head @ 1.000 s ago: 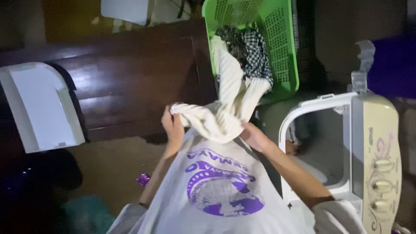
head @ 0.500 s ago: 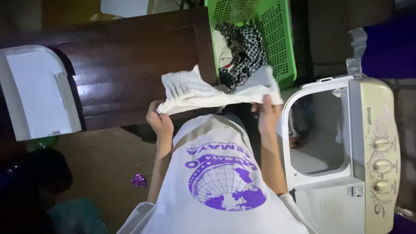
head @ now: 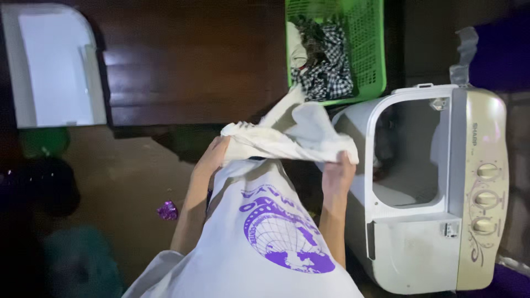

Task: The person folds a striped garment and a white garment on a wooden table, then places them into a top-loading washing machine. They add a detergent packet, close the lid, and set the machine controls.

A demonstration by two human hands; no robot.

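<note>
A crumpled white cloth (head: 287, 138) is stretched between both of my hands, in front of my white shirt with a purple globe print (head: 276, 243). My left hand (head: 212, 157) grips its left end. My right hand (head: 338, 172) pinches its right end, close to the rim of a white washing machine (head: 408, 254) whose tub (head: 408, 154) stands open. One tail of the cloth trails up towards a green laundry basket (head: 367, 33). In the basket lies a black-and-white checked garment (head: 328, 69).
A dark wooden bench (head: 187, 60) runs behind the cloth. A white lid-like panel (head: 52, 66) leans at the far left. On the brown floor lies a small purple scrap (head: 167, 210). Three round knobs (head: 487, 197) line the machine's right side.
The cloth has come out of the basket, been spread between my hands, and shifted right towards the machine's open tub. The view has moved in closer.
</note>
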